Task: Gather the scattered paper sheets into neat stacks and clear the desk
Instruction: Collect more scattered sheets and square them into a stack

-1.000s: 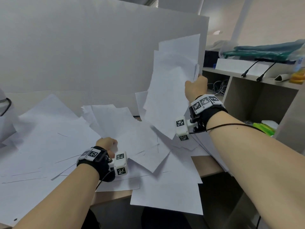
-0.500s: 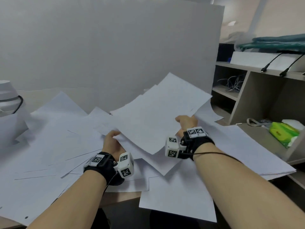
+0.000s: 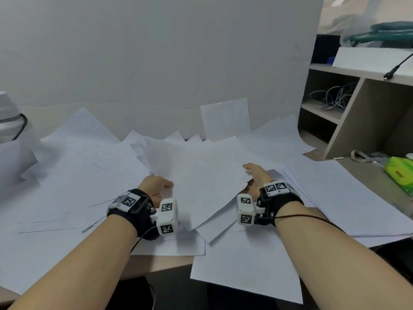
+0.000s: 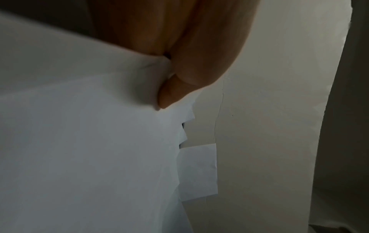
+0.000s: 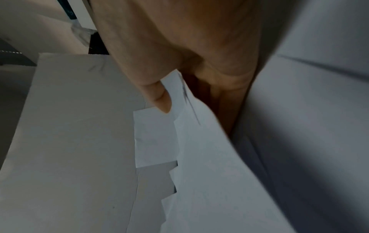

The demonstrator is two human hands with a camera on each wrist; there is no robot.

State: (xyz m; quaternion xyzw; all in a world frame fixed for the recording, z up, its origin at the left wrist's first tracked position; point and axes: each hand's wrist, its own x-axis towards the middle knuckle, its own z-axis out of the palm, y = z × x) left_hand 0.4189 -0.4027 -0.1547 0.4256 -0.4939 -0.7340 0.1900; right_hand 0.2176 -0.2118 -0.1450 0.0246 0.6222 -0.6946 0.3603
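White paper sheets [image 3: 73, 175] lie scattered and overlapping across the desk [image 3: 156, 267]. In the middle a loose bundle of sheets [image 3: 201, 175] sits low over the pile, held from both sides. My left hand [image 3: 157, 185] grips its left edge, thumb [image 4: 179, 78] on top of the paper [image 4: 89, 141]. My right hand [image 3: 253, 175] pinches its right edge, thumb [image 5: 157, 94] over the sheets [image 5: 209, 157] and fingers underneath. The bundle's corners are uneven and fan out at the far end.
A white backboard [image 3: 156, 52] stands behind the desk, with one sheet [image 3: 225, 119] leaning on it. More sheets [image 3: 335, 198] lie at the right, one sheet [image 3: 245, 271] overhangs the front edge. A shelf unit [image 3: 357, 113], green pack [image 3: 400, 173] and white device [image 3: 9, 121] flank the desk.
My right hand brought the bundle down from high at the right to the middle of the desk. My left hand moved right and took hold of its left edge.
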